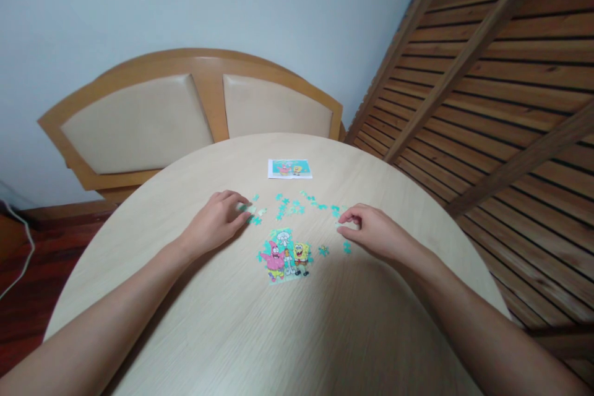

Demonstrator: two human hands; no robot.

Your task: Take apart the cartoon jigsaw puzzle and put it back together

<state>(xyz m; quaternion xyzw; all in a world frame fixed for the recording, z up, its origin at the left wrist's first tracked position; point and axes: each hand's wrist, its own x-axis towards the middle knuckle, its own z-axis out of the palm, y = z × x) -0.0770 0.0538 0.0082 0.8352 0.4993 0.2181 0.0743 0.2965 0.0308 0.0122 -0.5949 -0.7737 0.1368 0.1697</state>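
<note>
A partly joined cartoon jigsaw (286, 255) lies on the round pale wooden table (232, 322). Several loose teal pieces (297, 204) are scattered just beyond it. My left hand (216, 221) rests on the table left of the puzzle, fingers curled over loose pieces (254, 211) at its fingertips. My right hand (375, 232) lies right of the puzzle, thumb and forefinger pinched together near a loose piece (346, 248); what they hold is too small to make out.
A small reference picture card (289, 168) lies farther back on the table. Behind the table stands a wooden bench backrest with beige pads (195, 111). A slatted wooden wall (501, 105) runs along the right. A white cable (18, 241) hangs at far left.
</note>
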